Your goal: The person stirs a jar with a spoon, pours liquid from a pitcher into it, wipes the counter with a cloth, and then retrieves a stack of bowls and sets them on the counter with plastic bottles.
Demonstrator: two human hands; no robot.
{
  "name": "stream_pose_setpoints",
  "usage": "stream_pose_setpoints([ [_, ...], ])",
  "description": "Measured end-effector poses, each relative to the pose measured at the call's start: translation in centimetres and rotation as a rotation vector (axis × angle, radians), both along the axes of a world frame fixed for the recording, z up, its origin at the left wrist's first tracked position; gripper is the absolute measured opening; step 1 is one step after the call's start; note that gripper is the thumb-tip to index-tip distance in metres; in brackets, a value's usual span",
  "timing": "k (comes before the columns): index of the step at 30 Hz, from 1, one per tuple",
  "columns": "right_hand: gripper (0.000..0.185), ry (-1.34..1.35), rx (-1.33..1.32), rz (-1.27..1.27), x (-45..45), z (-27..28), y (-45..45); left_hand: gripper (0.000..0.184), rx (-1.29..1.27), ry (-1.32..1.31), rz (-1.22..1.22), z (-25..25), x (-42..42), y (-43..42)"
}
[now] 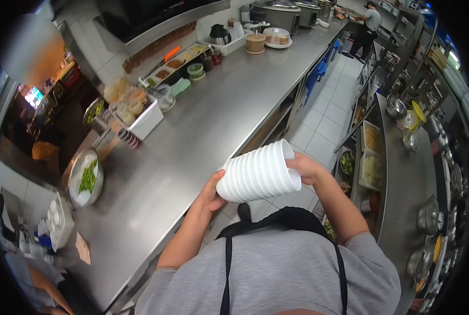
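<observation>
A stack of white bowls (255,173), nested and lying on its side, is held in front of my body beside the steel counter. My left hand (211,191) grips the closed end of the stack, its thumb showing on the near bowl. At the open end, my right hand (305,168) reaches over the rim with its fingers inside the last bowl; those fingertips are hidden by the bowl wall. The stack is off the counter, above the aisle floor.
The steel counter (213,110) runs along my left, with a white bin of bottles (145,119) and a pan with chopped greens (85,178). Shelves with food trays (371,137) line the right. One person (372,26) stands far down the aisle; another person's arm (48,286) is at lower left.
</observation>
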State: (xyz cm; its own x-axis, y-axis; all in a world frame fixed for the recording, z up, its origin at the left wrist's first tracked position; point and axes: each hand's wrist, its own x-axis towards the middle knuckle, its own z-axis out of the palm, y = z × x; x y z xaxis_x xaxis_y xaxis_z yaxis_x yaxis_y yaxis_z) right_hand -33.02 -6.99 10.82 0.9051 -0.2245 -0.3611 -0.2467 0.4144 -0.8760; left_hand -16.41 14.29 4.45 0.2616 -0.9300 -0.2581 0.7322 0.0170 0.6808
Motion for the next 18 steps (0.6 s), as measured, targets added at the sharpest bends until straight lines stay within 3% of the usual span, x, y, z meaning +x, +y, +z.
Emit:
stream_pose_setpoints([
  [10, 0.052, 0.013, -0.122, 0.137, 17.9, 2.7, -16.6, 0.077, -0.11, -0.023, 0.055, 0.9, 14.9, -16.2],
  [18, 0.052, 0.138, -0.263, 0.307, 30.3, 3.0, -28.0, 0.07, 0.108, 0.04, 0.26, -0.7, 21.6, -26.7],
])
